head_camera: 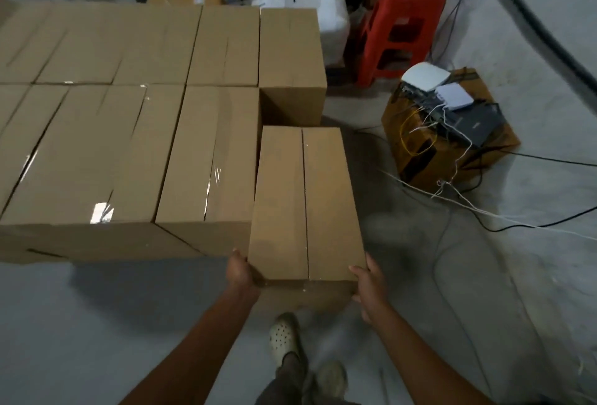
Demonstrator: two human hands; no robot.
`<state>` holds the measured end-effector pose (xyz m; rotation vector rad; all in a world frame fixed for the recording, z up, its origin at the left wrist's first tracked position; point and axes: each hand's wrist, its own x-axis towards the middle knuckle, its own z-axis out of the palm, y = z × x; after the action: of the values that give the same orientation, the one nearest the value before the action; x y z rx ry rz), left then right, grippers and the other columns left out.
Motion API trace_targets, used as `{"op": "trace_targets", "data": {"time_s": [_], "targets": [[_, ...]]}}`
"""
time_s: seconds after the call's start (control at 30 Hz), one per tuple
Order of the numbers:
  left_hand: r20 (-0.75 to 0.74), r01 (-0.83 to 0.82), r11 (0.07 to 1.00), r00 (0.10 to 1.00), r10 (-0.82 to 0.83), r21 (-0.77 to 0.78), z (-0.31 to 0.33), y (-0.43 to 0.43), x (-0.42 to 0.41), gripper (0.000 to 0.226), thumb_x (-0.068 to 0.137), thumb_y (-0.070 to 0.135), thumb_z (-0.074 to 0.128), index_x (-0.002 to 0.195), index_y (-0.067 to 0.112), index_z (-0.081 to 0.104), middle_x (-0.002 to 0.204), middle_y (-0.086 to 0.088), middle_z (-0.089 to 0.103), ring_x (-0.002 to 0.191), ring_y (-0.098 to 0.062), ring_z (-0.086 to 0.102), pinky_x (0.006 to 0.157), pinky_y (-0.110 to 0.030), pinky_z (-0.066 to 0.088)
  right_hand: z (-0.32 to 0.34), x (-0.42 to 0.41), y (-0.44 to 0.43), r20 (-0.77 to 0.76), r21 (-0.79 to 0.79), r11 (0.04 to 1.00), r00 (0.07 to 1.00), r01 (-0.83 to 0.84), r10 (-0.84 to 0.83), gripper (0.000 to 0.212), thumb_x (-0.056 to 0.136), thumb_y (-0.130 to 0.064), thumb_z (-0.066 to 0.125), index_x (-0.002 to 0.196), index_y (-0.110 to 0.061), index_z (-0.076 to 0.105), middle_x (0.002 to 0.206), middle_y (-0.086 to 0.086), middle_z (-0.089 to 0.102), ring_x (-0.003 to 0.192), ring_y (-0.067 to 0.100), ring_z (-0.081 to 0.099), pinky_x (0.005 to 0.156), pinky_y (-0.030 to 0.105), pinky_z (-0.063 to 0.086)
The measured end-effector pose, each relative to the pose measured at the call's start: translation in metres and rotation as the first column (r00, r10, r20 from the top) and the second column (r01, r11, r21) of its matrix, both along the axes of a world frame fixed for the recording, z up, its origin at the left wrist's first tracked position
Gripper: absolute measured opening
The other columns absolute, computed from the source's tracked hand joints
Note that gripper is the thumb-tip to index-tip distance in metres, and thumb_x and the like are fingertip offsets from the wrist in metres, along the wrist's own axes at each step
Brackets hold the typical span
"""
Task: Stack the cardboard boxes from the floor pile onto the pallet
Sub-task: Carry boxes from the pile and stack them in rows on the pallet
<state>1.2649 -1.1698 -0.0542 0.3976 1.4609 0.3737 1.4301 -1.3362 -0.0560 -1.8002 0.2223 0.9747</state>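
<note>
Item: plain brown oblong cardboard box, taped seam on top, held just right of the block of stacked brown boxes, its left side close against it.
Left hand: wrapped round the near left corner, fingers hidden.
Right hand: clasping the near right corner, thumb on the top edge.
Red plastic stool: right of the block, well apart.

A plain taped cardboard box sits lengthwise just beside the stacked boxes.
</note>
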Motion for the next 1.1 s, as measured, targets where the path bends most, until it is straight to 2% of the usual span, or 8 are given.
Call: {"op": "trace_targets", "data": {"time_s": [0.13,0.23,0.37,0.47,0.6,0.83,0.97,1.1], "targets": [[-0.038,-0.05,0.993,0.998,0.046,-0.109,-0.018,-0.014,-0.002,0.057,0.109,0.047,0.019,0.092,0.005,0.054,0.083,-0.016,0.057,0.07,-0.029,0.054,0.065,-0.031,0.04,-0.039,0.008,0.004,-0.168,-0.022,0.992,0.977,0.126,-0.128,0.033,0.089,-0.031,0.065,0.118,-0.016,0.067,0.104,0.01,0.072,0.089,0.028,0.067,0.072,0.033,0.053],[-0.004,-0.145,0.98,0.989,0.145,-0.139,-0.027,-0.019,-0.003,0.056,0.11,0.045,0.021,0.124,-0.002,0.048,0.113,-0.019,0.054,0.094,-0.035,0.055,0.099,-0.05,0.041,-0.12,0.023,0.0,-0.292,-0.034,0.981,0.937,0.189,-0.19,0.063,0.069,-0.052,0.07,0.113,-0.007,0.073,0.104,0.017,0.075,0.095,0.038,0.072,0.076,0.041,0.059],[0.065,-0.215,0.965,0.972,0.227,-0.149,-0.041,-0.015,-0.004,0.072,0.108,0.051,0.02,0.149,-0.006,0.034,0.149,-0.023,0.041,0.137,-0.042,0.041,0.107,-0.054,0.036,-0.1,0.026,0.013,-0.242,-0.046,0.984,0.954,0.17,-0.176,0.038,0.089,-0.038,0.069,0.111,-0.007,0.074,0.101,0.015,0.076,0.093,0.036,0.072,0.075,0.04,0.059],[0.079,-0.266,0.952,0.957,0.28,-0.151,-0.052,-0.006,0.0,0.071,0.107,0.055,0.024,0.14,-0.006,0.042,0.134,-0.02,0.047,0.123,-0.038,0.048,0.107,-0.051,0.036,-0.083,0.035,0.023,-0.209,-0.051,0.988,0.966,0.147,-0.154,0.025,0.093,-0.03,0.067,0.105,-0.009,0.074,0.097,0.015,0.075,0.087,0.033,0.069,0.07,0.033,0.053],[0.069,-0.319,0.929,0.939,0.337,-0.19,-0.069,0.015,0.013,0.057,0.106,0.057,0.026,0.086,0.007,0.044,0.09,-0.01,0.043,0.079,-0.026,0.045,0.088,-0.045,0.041,-0.089,0.053,0.044,-0.177,-0.061,0.99,0.975,0.126,-0.135,0.024,0.094,-0.029,0.065,0.106,-0.009,0.072,0.098,0.014,0.075,0.085,0.029,0.068,0.068,0.031,0.051],[0.105,-0.361,0.917,0.919,0.381,-0.172,-0.084,0.073,0.051,0.053,0.104,0.059,0.03,0.082,0.011,0.039,0.088,-0.012,0.039,0.076,-0.025,0.044,0.083,-0.042,0.042,-0.095,0.094,0.102,-0.026,-0.108,0.993,0.998,0.051,-0.055,0.043,0.096,-0.03,0.065,0.136,-0.016,0.06,0.124,0.01,0.067,0.103,0.029,0.065,0.084,0.036,0.049],[0.132,-0.37,0.917,0.912,0.389,-0.149,-0.085,0.097,0.07,0.066,0.106,0.054,0.027,0.145,0.003,0.04,0.117,-0.015,0.048,0.118,-0.036,0.049,0.108,-0.045,0.037,-0.097,0.113,0.131,0.051,-0.136,0.99,0.998,-0.027,0.035,0.052,0.096,-0.029,0.066,0.144,-0.014,0.053,0.132,0.009,0.063,0.115,0.03,0.062,0.1,0.048,0.05],[0.099,-0.419,0.9,0.897,0.431,-0.121,-0.082,0.11,0.089,0.058,0.108,0.048,0.022,0.144,0.008,0.043,0.122,-0.017,0.054,0.122,-0.036,0.052,0.105,-0.043,0.039,-0.1,0.125,0.142,0.093,-0.155,0.985,0.991,-0.078,0.093,0.054,0.094,-0.013,0.065,0.146,-0.015,0.051,0.134,0.006,0.064,0.114,0.029,0.062,0.095,0.046,0.051]]}}
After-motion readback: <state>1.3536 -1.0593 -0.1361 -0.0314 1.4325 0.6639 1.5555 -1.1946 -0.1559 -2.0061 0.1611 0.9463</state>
